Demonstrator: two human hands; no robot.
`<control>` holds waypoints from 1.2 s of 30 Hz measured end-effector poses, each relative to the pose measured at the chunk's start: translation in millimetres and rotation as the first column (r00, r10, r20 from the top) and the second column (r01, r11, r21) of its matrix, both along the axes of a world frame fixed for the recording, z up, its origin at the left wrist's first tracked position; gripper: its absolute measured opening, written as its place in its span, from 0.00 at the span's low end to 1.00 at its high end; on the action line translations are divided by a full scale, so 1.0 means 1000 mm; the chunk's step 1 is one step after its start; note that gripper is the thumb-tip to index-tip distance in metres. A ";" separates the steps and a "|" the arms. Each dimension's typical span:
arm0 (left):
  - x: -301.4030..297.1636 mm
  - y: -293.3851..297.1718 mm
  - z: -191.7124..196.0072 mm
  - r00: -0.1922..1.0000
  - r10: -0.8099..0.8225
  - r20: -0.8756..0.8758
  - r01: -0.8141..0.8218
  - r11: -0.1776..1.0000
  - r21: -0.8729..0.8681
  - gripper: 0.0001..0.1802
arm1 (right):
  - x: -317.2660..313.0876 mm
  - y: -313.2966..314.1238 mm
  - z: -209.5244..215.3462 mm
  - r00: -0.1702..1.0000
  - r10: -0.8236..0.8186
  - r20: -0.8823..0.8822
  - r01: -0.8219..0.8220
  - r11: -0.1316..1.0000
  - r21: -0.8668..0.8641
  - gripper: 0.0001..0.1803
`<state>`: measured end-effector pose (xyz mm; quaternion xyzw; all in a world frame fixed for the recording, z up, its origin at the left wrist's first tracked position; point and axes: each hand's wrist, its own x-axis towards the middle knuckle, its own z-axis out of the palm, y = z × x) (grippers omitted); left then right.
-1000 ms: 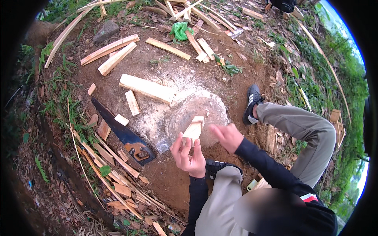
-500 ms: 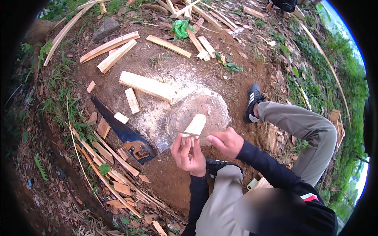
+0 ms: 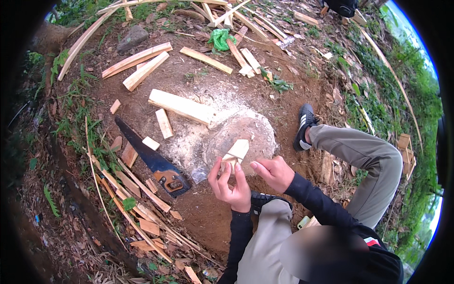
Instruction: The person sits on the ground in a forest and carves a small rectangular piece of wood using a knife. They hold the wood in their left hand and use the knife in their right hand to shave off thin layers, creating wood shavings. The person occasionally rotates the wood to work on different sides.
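Note:
My left hand (image 3: 230,188) grips a small pale wooden block (image 3: 238,149) between thumb and fingers, over a round flat-topped stump (image 3: 261,137). The block has a pointed far end and a line or edge across its face. Just to its right, my right hand (image 3: 273,173) is closed in a pinch, the thumb toward the block and a small gap between them. What it grips is too thin and blurred to make out.
A handsaw (image 3: 151,158) with a wooden handle lies left of the stump. Beyond it are a thick plank (image 3: 182,106) and sawdust (image 3: 236,102). Wood strips (image 3: 137,203) pile at the lower left. A green plastic bag (image 3: 221,39) lies farther off. My shoe (image 3: 305,125) is at the right.
A thin greyish strip lay across the block from my right hand; now it no longer shows there. My right hand has shifted slightly, and more of the block's face is visible.

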<state>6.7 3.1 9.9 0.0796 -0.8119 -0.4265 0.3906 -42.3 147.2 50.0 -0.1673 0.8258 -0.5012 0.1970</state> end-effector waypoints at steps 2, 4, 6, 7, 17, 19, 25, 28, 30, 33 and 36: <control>0.001 0.003 0.001 0.999 0.030 -0.033 -0.023 0.984 0.176 0.08 | 0.001 -0.001 0.000 1.000 0.000 0.010 0.000 1.000 0.017 0.18; -0.002 0.008 0.011 0.999 0.040 -0.002 -0.036 0.930 0.366 0.05 | 0.002 0.000 0.000 0.999 -0.001 0.050 -0.001 0.999 0.038 0.20; -0.010 0.008 0.026 0.993 0.074 0.097 -0.112 0.871 0.479 0.05 | 0.004 -0.001 0.002 0.999 -0.011 0.048 0.008 0.998 0.062 0.21; -0.017 0.005 0.034 0.987 0.088 0.137 -0.147 0.839 0.524 0.05 | 0.004 -0.005 0.003 0.999 -0.015 0.038 0.013 0.998 0.065 0.22; 0.006 0.006 0.043 0.997 -0.010 0.078 -0.017 0.943 0.332 0.13 | 0.013 -0.013 -0.003 0.988 -0.099 -0.117 0.109 0.991 0.078 0.24; 0.012 0.007 0.042 0.992 -0.053 0.117 0.048 0.998 0.046 0.13 | 0.006 -0.005 -0.005 0.988 -0.124 -0.088 0.133 0.986 0.100 0.23; 0.017 0.023 0.021 0.996 0.000 0.088 0.002 1.000 -0.029 0.13 | 0.010 0.009 0.007 0.993 -0.052 -0.103 0.057 0.997 0.047 0.21; 0.016 0.027 0.024 0.997 -0.003 0.071 0.011 0.993 -0.114 0.12 | 0.013 0.021 0.003 0.984 -0.026 -0.176 0.028 1.000 0.007 0.21; 0.012 0.032 0.026 0.998 -0.008 0.061 0.015 0.993 -0.115 0.12 | 0.007 0.025 -0.014 0.982 -0.052 -0.183 0.068 0.994 0.084 0.21; 0.019 0.026 0.026 0.997 0.033 0.072 -0.024 0.992 -0.126 0.12 | 0.006 0.019 -0.011 0.988 -0.057 -0.142 0.076 0.988 0.133 0.20; 0.013 0.025 0.025 0.994 0.090 0.054 -0.086 0.993 -0.081 0.11 | 0.008 0.019 -0.005 0.975 0.040 -0.217 -0.052 0.998 -0.047 0.17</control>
